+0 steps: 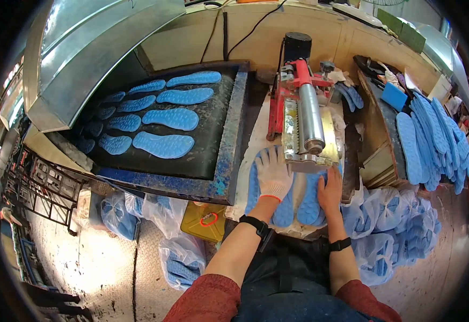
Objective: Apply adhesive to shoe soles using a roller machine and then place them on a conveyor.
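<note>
My left hand (273,174), in a white knit glove with an orange cuff, lies with fingers spread on blue textured insoles at the machine's front. One insole (253,185) shows left of the glove, and the heel of another (283,213) below the wrist. My bare right hand (330,190) rests along the right side of another blue insole (308,206), thumb apart and fingers stretched forward. The front ends of the right-hand insoles are hidden under the roller machine (310,121), which has a shiny metal cylinder and a red frame.
At left, a dark conveyor belt (205,155) carries rows of blue insoles beneath a metal hood (95,48). A side bench at right holds a pile of insoles (433,129). Bagged insoles (183,263) and a yellow-green can (202,221) stand on the floor.
</note>
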The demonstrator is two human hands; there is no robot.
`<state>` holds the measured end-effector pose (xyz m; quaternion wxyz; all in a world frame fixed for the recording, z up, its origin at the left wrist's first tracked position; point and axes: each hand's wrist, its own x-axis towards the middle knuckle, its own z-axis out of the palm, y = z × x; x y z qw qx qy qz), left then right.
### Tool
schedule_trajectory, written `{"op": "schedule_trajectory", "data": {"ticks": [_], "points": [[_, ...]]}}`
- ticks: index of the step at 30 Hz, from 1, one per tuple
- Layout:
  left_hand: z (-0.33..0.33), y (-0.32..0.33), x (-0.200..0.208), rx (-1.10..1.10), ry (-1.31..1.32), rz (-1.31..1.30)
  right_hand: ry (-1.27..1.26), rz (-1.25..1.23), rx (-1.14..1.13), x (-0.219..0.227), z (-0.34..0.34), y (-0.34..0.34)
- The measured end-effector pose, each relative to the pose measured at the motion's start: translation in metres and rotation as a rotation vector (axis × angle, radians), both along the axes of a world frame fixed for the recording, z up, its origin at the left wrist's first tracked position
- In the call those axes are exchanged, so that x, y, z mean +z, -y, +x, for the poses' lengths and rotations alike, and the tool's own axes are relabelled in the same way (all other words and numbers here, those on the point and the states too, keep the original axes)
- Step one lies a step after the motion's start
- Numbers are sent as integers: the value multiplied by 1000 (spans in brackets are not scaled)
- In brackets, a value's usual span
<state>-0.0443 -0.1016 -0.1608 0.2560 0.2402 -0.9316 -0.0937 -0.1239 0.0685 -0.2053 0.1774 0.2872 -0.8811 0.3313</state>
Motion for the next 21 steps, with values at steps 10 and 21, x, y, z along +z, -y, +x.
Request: {"op": "schedule_trajectory", "data": {"ticks": [10,21], "points": [[-4,-2,-4,-19,-19,-47,-17,-1,-11,2,-1,-4],[-2,-5,1,7,-11,-32,-43,-36,4,1,-4,-1]]}}
